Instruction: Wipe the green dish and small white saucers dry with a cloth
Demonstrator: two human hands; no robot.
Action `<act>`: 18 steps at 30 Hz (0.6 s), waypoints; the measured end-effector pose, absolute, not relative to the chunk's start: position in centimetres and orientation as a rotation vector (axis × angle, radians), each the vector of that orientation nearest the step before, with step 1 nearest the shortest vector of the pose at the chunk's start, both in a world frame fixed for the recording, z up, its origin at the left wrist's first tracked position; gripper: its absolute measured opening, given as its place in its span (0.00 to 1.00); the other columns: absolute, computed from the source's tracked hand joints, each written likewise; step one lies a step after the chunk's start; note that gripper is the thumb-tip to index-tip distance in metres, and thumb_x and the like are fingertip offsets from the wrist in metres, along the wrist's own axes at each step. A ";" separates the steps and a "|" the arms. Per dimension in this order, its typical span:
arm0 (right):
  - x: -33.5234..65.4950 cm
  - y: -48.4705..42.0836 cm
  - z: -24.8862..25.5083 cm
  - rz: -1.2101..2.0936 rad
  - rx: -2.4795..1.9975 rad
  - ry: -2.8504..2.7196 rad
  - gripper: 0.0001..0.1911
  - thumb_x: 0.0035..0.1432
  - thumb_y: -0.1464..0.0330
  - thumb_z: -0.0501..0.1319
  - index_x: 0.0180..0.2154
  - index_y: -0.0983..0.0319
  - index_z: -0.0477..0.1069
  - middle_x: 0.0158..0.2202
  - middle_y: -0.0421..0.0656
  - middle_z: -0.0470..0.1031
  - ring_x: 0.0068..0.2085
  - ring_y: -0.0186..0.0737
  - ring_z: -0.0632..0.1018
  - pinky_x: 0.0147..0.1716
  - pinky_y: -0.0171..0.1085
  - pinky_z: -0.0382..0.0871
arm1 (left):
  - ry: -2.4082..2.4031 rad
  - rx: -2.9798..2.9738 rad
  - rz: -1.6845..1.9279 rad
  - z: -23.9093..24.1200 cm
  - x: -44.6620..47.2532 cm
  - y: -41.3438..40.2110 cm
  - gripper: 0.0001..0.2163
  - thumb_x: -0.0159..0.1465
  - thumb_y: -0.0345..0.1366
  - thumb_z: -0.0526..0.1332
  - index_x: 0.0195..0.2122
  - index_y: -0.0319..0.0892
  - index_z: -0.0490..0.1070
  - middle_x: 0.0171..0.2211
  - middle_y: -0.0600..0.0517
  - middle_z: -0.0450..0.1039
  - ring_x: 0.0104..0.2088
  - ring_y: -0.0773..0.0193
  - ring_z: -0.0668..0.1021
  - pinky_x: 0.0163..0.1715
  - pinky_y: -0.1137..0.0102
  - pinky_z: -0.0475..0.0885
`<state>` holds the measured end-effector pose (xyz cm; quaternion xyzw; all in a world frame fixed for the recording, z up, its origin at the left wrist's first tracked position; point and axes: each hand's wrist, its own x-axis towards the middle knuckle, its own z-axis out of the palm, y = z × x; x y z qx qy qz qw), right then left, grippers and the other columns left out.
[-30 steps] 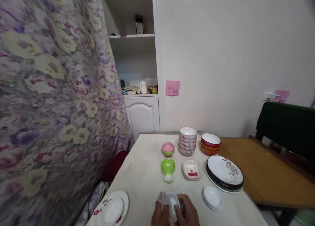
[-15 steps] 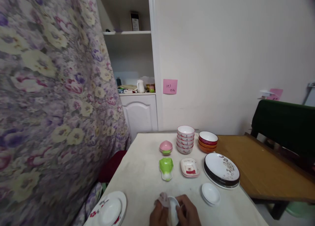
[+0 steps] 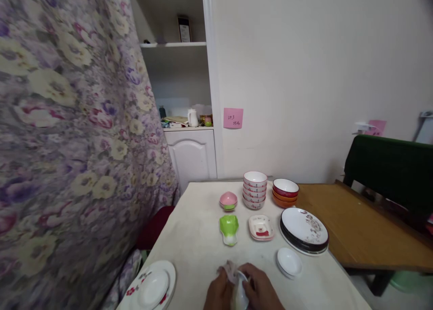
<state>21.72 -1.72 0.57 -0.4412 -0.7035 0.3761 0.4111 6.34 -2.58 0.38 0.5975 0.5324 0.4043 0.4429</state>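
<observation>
1. Two hands meet at the near edge of the counter (image 3: 199,238): left hand (image 3: 219,293) clenched on a cloth (image 3: 231,269), right hand (image 3: 262,292) grasping a small white dish (image 3: 241,292), tipped on edge against the cloth.
2. Just right of that grip: stacked white saucers (image 3: 289,262). Left: a flowered plate (image 3: 152,286).
3. Well beyond: green dish (image 3: 229,228), bowl stack (image 3: 255,189), dark-rimmed plates (image 3: 303,229). Nothing between hands and these.

We see glossy ceramic dish (image 3: 241,292) w/ soft cloth (image 3: 230,269); matt pale table (image 3: 199,238); smooth wood table (image 3: 365,229); floral fabric curtain (image 3: 67,143).
</observation>
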 end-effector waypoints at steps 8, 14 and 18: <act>20.7 -1.8 -1.2 0.918 -1.178 -1.566 0.17 0.53 0.65 0.53 0.43 0.63 0.69 0.34 0.45 0.75 0.26 0.38 0.70 0.27 0.36 0.64 | 1.564 1.245 1.082 -0.9 6.6 -2.1 0.22 0.58 0.41 0.51 0.50 0.33 0.62 0.52 0.37 0.71 0.52 0.54 0.73 0.51 0.66 0.65; 21.9 -1.5 0.2 0.947 -1.086 -1.771 0.16 0.45 0.76 0.53 0.36 0.62 0.73 0.33 0.44 0.75 0.35 0.41 0.74 0.36 0.38 0.66 | 1.348 1.614 0.927 0.6 6.4 -2.3 0.12 0.60 0.40 0.50 0.37 0.39 0.68 0.37 0.46 0.79 0.37 0.60 0.78 0.38 0.69 0.70; 21.4 -1.6 -0.9 1.072 -1.144 -1.556 0.20 0.52 0.65 0.55 0.46 0.65 0.69 0.38 0.48 0.76 0.28 0.40 0.73 0.29 0.38 0.67 | 1.509 1.329 1.048 0.1 6.7 -2.1 0.20 0.58 0.40 0.51 0.49 0.34 0.64 0.48 0.40 0.75 0.49 0.56 0.75 0.49 0.66 0.67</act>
